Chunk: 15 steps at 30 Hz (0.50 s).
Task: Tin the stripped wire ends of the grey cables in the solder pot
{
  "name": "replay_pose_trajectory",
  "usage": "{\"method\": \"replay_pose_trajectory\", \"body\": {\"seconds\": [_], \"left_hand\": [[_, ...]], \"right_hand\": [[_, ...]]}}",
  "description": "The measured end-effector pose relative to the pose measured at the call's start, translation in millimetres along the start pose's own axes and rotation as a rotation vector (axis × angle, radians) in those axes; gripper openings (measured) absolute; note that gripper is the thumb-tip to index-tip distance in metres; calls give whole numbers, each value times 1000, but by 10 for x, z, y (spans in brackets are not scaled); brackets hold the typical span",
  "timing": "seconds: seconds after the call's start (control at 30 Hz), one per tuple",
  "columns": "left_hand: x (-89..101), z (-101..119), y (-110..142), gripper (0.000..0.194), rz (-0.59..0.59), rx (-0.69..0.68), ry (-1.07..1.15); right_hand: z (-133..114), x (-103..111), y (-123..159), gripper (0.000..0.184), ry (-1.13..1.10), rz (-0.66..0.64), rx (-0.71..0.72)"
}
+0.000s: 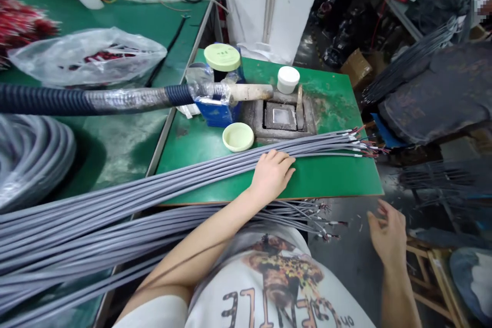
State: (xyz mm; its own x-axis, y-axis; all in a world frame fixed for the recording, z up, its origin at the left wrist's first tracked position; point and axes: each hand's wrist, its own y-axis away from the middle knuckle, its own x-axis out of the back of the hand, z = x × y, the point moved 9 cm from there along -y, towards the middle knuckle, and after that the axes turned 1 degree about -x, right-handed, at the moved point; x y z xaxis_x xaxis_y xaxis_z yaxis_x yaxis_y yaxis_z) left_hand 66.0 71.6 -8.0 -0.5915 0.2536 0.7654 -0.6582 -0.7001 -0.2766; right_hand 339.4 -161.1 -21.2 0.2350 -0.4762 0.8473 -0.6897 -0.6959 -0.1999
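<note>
The grey cable bundle (207, 166) lies across the green counter (334, 179), its long axis running from between eight and nine o'clock to between two and three, stripped ends at the right. The left hand (272, 170) is nearer, touching it, fingers bent over the top; whether they grip, I cannot tell. The right hand (387, 228) hangs apart, fingers loosely spread, holding nothing; the stripped ends lie towards half past eleven from it. From the left hand, a shallow dish (238, 137) sits at ten o'clock, a square pot (283, 116) between twelve and one, and a second bundle (154, 221) at eight.
</note>
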Motion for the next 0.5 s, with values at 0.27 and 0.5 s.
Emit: {"method": "replay_pose_trajectory", "body": {"seconds": [0.27, 0.5], "left_hand": [[-270, 235, -366, 17, -85, -27, -367], [-319, 244, -276, 14, -98, -58, -331]], "right_hand": [[-1155, -1115, 395, 37, -880, -850, -205], [-1284, -1302, 99, 39, -1192, -785, -380]]}}
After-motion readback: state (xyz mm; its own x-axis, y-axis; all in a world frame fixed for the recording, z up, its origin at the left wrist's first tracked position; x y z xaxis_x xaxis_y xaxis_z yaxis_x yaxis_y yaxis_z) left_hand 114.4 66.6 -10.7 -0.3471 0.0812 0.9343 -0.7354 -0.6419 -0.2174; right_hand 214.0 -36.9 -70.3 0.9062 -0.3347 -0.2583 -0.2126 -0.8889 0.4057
